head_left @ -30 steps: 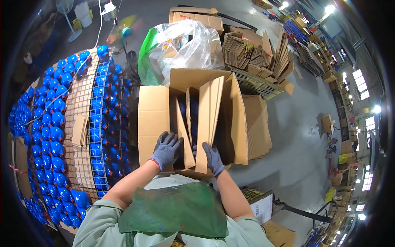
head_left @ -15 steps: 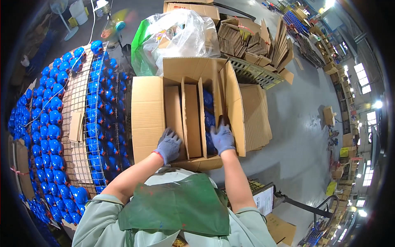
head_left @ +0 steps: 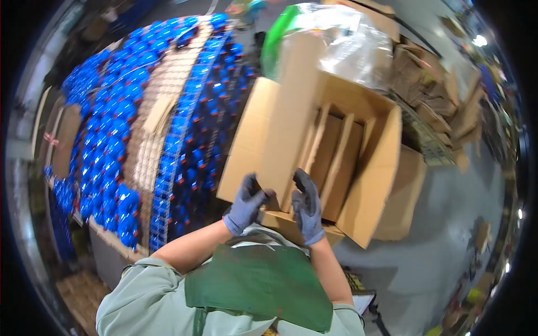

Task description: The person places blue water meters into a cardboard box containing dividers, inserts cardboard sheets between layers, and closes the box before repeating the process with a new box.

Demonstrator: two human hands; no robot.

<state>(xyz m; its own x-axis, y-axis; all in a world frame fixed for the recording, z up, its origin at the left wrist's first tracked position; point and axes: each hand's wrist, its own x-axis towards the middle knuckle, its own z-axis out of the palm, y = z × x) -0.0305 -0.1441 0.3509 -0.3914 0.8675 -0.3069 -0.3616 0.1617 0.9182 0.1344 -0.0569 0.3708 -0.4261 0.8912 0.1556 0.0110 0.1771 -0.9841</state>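
Observation:
A long cardboard divider [head_left: 292,106] stands raised at the left side of the open carton [head_left: 376,168], blurred by motion. My left hand [head_left: 245,205], in a grey-blue glove with dark fingertips, has its thumb and fingers around the near lower end of that divider. To its right, my right hand [head_left: 307,208], gloved the same way, is held above the carton's near edge with fingers apart and nothing visible in it. More upright cardboard dividers [head_left: 337,162] split the carton's inside into narrow slots. The slot bottoms are mostly hidden from here.
Shiny blue rounded pieces with red tips [head_left: 115,145] lie in rows at left, beside and under a wire mesh rack [head_left: 168,162]. Beyond the carton sits a clear plastic bag [head_left: 358,53]. Stacked cardboard [head_left: 428,84] fills a crate at far right; flat sheets [head_left: 400,207] lie beside the carton.
The view has swung left, so the carton appears farther right and tilted. A divider has risen to the carton's left side. My right hand has left the right-hand slot and moved leftward.

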